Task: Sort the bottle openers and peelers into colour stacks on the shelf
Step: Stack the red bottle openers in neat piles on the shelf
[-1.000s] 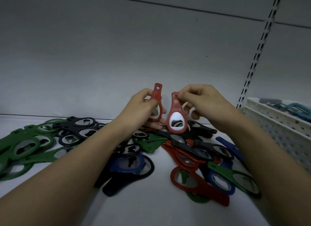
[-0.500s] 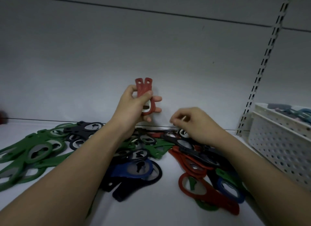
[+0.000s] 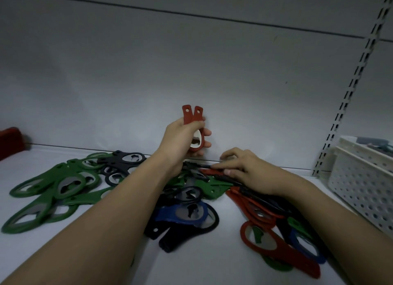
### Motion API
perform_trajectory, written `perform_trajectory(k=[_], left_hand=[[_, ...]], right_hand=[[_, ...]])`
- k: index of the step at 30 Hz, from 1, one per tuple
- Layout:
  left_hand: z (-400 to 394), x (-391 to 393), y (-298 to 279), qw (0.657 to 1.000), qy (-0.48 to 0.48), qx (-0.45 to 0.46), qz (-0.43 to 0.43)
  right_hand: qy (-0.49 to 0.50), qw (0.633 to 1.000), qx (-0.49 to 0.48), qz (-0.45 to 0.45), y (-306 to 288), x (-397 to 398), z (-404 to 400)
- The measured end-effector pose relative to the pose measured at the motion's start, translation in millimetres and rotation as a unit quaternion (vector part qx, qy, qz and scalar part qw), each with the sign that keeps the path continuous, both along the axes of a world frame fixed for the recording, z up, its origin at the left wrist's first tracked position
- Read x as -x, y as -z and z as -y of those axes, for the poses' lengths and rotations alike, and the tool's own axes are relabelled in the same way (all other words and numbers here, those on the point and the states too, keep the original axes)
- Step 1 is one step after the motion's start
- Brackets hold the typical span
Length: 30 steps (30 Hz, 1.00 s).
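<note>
My left hand grips two red bottle openers together, held upright above the shelf with their handle ends pointing up. My right hand reaches down into the mixed pile, its fingertips pinching a red opener at the back of the heap. The mixed pile of black, blue, red and green openers lies on the white shelf. More red openers lie at the right front. A group of green openers lies at the left, with black ones behind them.
A white perforated basket holding some items stands at the right, beside a slotted shelf upright. A red object sits at the far left against the grey back wall.
My right hand passed its red opener to the left hand, which now holds two. The right hand then dropped to the pile and took hold of another red opener.
</note>
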<state>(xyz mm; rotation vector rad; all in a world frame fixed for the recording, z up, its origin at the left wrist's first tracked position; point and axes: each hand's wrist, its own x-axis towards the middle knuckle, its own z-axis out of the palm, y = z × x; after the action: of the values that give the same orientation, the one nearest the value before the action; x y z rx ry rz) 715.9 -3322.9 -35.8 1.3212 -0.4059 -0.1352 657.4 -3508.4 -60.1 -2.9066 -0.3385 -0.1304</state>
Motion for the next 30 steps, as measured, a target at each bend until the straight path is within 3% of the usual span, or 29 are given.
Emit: perform_trajectory(k=[5,14,19,23,24,27,30], left_hand=[[-3,-1,-1,0.998,0.032,0.018,-0.059],[0,-3,1,0.999,0.019,-0.001,-0.031],[0,4,0,0.998,0.065,-0.020,-0.010],[13,21,-2,0.986,0.163,-0.027,-0.022],[16,26,-2,0.981,0.188,-0.035,-0.031],[21,30,3,0.973,0.224,-0.036,-0.044],[19,28,4,0.981,0.184,-0.012,-0.068]], right_hand=[[0.008,1.000,-0.011,-0.017,-1,-7,-6],[0.014,0.972,-0.196,0.125,-14,0,-8],[0.033,0.893,-0.402,0.200,-33,15,-13],[0.044,0.805,-0.571,0.156,-37,19,-16],[0.058,0.810,-0.563,0.152,-35,18,-16],[0.117,0.883,-0.415,0.186,-29,15,-10],[0.137,0.899,-0.375,0.180,-35,21,-9]])
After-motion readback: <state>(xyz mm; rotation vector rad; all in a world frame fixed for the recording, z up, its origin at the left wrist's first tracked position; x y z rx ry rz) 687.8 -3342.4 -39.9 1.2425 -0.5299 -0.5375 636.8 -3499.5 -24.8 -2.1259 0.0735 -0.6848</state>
